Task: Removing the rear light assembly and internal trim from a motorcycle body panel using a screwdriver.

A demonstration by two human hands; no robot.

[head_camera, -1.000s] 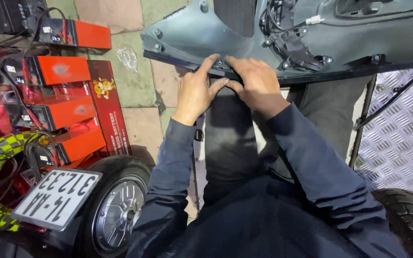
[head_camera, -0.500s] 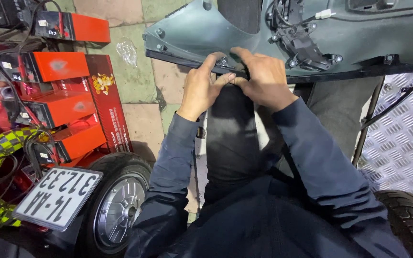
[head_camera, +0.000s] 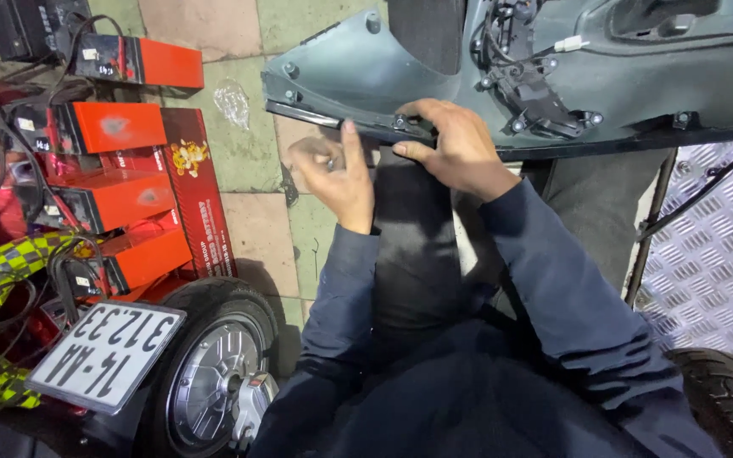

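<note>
Floor: green and pink tiles [head_camera: 248,161], with a ridged metal plate [head_camera: 714,271] at the right.
Panel: a grey scooter body panel [head_camera: 358,76] lay across the far side, above the person's knees.
Right hand: the right hand [head_camera: 460,153] gripped the panel's near edge, fingers curled over it.
Left hand: the left hand [head_camera: 341,174] sat just below that edge, fingers loosely bent, pinching something too small to make out.
Left side: red battery boxes [head_camera: 120,127] stacked beside a wheel [head_camera: 214,382] with a white number plate [head_camera: 108,356].
</note>
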